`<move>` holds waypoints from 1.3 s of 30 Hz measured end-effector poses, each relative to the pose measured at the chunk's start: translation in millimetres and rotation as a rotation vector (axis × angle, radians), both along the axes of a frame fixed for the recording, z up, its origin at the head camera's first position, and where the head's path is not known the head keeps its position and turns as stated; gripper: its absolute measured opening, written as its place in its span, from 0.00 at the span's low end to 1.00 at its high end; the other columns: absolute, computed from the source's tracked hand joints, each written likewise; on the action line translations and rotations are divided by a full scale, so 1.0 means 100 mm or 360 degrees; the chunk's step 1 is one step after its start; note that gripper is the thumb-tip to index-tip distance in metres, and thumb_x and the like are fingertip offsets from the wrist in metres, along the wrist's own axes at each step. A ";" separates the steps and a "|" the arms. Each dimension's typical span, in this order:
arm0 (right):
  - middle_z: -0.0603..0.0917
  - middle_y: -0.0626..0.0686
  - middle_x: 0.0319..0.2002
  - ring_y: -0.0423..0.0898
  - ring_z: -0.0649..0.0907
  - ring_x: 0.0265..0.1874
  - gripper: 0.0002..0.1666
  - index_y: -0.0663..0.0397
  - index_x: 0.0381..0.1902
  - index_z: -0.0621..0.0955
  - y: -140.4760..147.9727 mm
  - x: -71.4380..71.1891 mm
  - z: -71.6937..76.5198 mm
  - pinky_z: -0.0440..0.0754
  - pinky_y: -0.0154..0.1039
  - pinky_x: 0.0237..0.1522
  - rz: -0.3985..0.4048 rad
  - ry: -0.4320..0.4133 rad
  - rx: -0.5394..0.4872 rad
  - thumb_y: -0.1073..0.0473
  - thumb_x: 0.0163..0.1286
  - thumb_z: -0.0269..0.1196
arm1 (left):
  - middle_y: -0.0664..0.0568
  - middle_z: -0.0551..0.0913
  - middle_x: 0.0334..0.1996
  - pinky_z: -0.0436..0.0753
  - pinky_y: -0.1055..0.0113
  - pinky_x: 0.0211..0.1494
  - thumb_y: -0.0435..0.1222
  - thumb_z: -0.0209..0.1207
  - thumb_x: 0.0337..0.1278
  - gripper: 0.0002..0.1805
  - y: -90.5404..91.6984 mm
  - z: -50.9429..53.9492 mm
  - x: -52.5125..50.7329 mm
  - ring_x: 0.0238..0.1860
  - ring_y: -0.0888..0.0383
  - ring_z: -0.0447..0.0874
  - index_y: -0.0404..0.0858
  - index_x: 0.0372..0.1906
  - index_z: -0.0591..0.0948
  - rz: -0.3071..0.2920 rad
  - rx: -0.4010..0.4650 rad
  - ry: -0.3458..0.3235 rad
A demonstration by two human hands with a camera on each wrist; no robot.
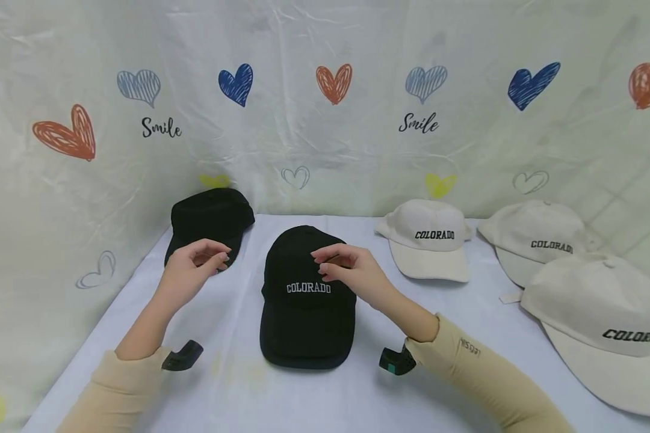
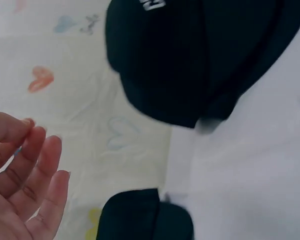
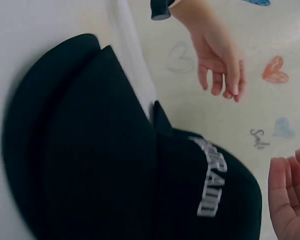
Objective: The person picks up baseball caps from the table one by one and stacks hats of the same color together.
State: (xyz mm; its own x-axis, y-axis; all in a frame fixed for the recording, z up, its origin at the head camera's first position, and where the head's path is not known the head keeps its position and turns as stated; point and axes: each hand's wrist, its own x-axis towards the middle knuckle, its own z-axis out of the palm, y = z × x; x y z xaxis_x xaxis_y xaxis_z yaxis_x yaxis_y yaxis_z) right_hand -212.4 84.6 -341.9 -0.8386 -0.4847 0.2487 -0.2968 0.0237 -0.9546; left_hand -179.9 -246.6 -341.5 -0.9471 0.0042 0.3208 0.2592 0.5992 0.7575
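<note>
A black baseball cap (image 1: 307,325) with white COLORADO lettering lies on the white table, its brim towards me. Over its crown, on the right side, hovers my right hand (image 1: 352,270), fingers loosely bent and nothing between them. To the cap's left my left hand (image 1: 195,270) hangs in the air, also loosely bent and holding nothing. Behind that hand sits a second black cap (image 1: 211,213), its brim partly covered by the fingers. In the right wrist view the lettered black cap (image 3: 100,150) fills the lower left, with both hands apart from it.
On the right stand a cream COLORADO cap (image 1: 428,234), another cream cap (image 1: 536,231) behind, and a large cream cap (image 1: 596,307) nearest me, overlapping it. A pale cloth (image 1: 325,138) printed with hearts hangs behind the table (image 1: 281,403).
</note>
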 end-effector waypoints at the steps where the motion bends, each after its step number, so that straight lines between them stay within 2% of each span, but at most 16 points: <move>1: 0.81 0.71 0.56 0.58 0.85 0.44 0.16 0.76 0.55 0.79 -0.06 -0.01 0.01 0.87 0.41 0.46 0.0015 0.0004 -0.0015 0.72 0.72 0.61 | 0.39 0.86 0.44 0.81 0.79 0.43 0.32 0.60 0.73 0.09 -0.05 0.02 0.01 0.39 0.55 0.87 0.31 0.51 0.83 0.0015 0.0015 0.0038; 4: 0.81 0.70 0.55 0.62 0.84 0.45 0.16 0.75 0.56 0.80 -0.26 -0.02 0.02 0.87 0.42 0.46 0.0056 0.0010 -0.0068 0.72 0.72 0.61 | 0.42 0.86 0.42 0.81 0.80 0.42 0.33 0.60 0.73 0.11 -0.22 0.07 -0.01 0.36 0.64 0.85 0.29 0.51 0.83 0.0047 0.0077 0.0152; 6: 0.82 0.68 0.54 0.61 0.85 0.46 0.17 0.73 0.57 0.80 -0.40 -0.03 0.03 0.87 0.43 0.47 0.0083 0.0009 -0.0099 0.72 0.73 0.60 | 0.49 0.86 0.40 0.81 0.81 0.42 0.32 0.61 0.72 0.11 -0.35 0.07 -0.05 0.35 0.68 0.85 0.28 0.51 0.82 0.0068 0.0148 0.0207; 8: 0.82 0.67 0.54 0.58 0.85 0.45 0.18 0.70 0.59 0.80 -0.55 -0.05 0.04 0.87 0.44 0.48 0.0111 -0.0003 -0.0133 0.71 0.73 0.60 | 0.57 0.85 0.37 0.81 0.81 0.42 0.33 0.60 0.73 0.11 -0.49 0.04 -0.10 0.34 0.70 0.84 0.29 0.51 0.82 0.0134 0.0239 0.0240; 12: 0.81 0.65 0.54 0.53 0.85 0.45 0.20 0.67 0.62 0.79 -0.85 -0.06 0.05 0.86 0.43 0.50 0.0174 -0.0051 -0.0144 0.70 0.74 0.60 | 0.67 0.83 0.32 0.81 0.81 0.41 0.35 0.60 0.74 0.08 -0.74 -0.05 -0.22 0.32 0.70 0.83 0.36 0.49 0.83 0.0382 0.0469 0.0210; 15: 0.82 0.63 0.54 0.49 0.85 0.45 0.21 0.64 0.63 0.79 -1.08 -0.07 0.01 0.86 0.41 0.50 0.0224 -0.0109 -0.0107 0.68 0.74 0.61 | 0.69 0.82 0.29 0.80 0.82 0.40 0.37 0.58 0.75 0.10 -0.87 -0.12 -0.25 0.31 0.72 0.82 0.34 0.49 0.83 0.0563 0.0511 0.0146; 17: 0.82 0.61 0.54 0.51 0.85 0.46 0.21 0.63 0.64 0.79 -1.22 -0.08 -0.02 0.85 0.40 0.50 0.0236 -0.0157 -0.0098 0.67 0.74 0.62 | 0.69 0.81 0.29 0.80 0.82 0.39 0.38 0.57 0.76 0.14 -0.94 -0.16 -0.27 0.30 0.72 0.81 0.30 0.52 0.81 0.0629 0.0487 0.0097; 22: 0.82 0.60 0.54 0.57 0.84 0.50 0.22 0.64 0.64 0.78 -1.53 -0.13 -0.13 0.85 0.40 0.51 0.0179 -0.0273 -0.0139 0.70 0.74 0.60 | 0.69 0.79 0.28 0.80 0.82 0.38 0.40 0.55 0.77 0.19 -1.10 -0.25 -0.36 0.30 0.73 0.80 0.26 0.56 0.78 0.0707 0.0491 -0.0042; 26: 0.81 0.62 0.55 0.50 0.83 0.48 0.21 0.62 0.64 0.79 -1.73 -0.15 -0.19 0.84 0.42 0.54 0.0112 -0.0418 -0.0218 0.70 0.74 0.59 | 0.71 0.78 0.25 0.79 0.81 0.34 0.38 0.53 0.78 0.18 -1.22 -0.32 -0.43 0.27 0.74 0.79 0.26 0.56 0.78 0.0787 0.0536 -0.0132; 31: 0.83 0.56 0.51 0.45 0.82 0.48 0.21 0.61 0.63 0.80 -1.93 -0.15 -0.21 0.83 0.43 0.57 -0.0008 -0.0620 -0.0380 0.70 0.74 0.59 | 0.73 0.76 0.22 0.76 0.81 0.31 0.37 0.52 0.77 0.17 -1.28 -0.35 -0.50 0.26 0.75 0.78 0.26 0.56 0.79 0.0898 0.0553 -0.0184; 34: 0.82 0.54 0.52 0.45 0.82 0.50 0.22 0.58 0.64 0.79 -2.03 -0.22 -0.25 0.82 0.43 0.57 -0.0104 -0.0661 -0.0389 0.69 0.74 0.59 | 0.70 0.77 0.27 0.77 0.80 0.33 0.39 0.54 0.76 0.20 -1.25 -0.36 -0.56 0.30 0.74 0.77 0.27 0.60 0.78 0.0910 0.0602 -0.0219; 39: 0.79 0.57 0.60 0.51 0.80 0.57 0.24 0.57 0.67 0.77 -2.11 -0.35 -0.35 0.80 0.46 0.60 -0.0281 -0.0756 -0.0357 0.69 0.74 0.59 | 0.59 0.81 0.42 0.80 0.73 0.42 0.40 0.53 0.76 0.23 -1.18 -0.43 -0.63 0.39 0.69 0.78 0.29 0.66 0.76 0.0838 0.0649 -0.0337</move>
